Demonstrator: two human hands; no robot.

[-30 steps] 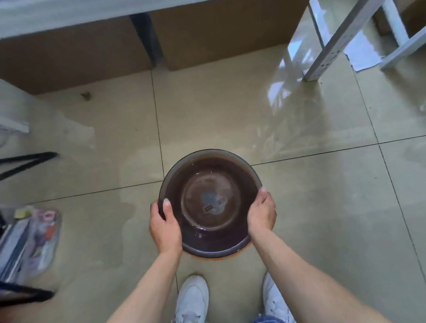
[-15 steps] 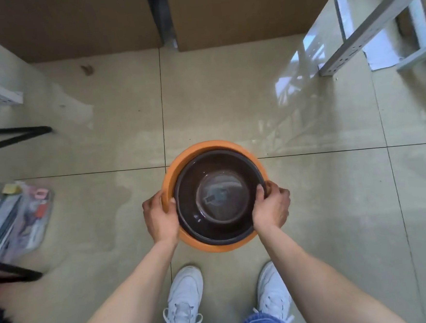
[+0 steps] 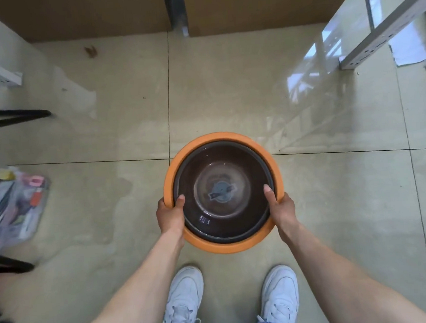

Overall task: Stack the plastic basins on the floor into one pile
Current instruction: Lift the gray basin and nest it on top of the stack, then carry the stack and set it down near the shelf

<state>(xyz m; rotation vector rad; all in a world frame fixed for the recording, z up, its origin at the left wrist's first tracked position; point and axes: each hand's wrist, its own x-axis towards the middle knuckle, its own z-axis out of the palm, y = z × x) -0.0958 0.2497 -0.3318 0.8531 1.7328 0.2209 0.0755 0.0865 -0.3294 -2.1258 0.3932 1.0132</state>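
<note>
Currently my left hand (image 3: 171, 217) and right hand (image 3: 281, 210) grip brown basin (image 3: 222, 189) nested in orange basin (image 3: 229, 244) at 9 and 3 o'clock; thumbs could get pinched, or the stack tip if released unevenly.

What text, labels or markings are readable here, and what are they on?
No text can be read.
Sticker in the bottom of the brown basin, which sits inside the orange basin: a blue-grey shape, too blurred to read.
Small white mark on the brown basin's near inner wall: too small to read.
Packets in the clear bag at left: print blurred.
</note>
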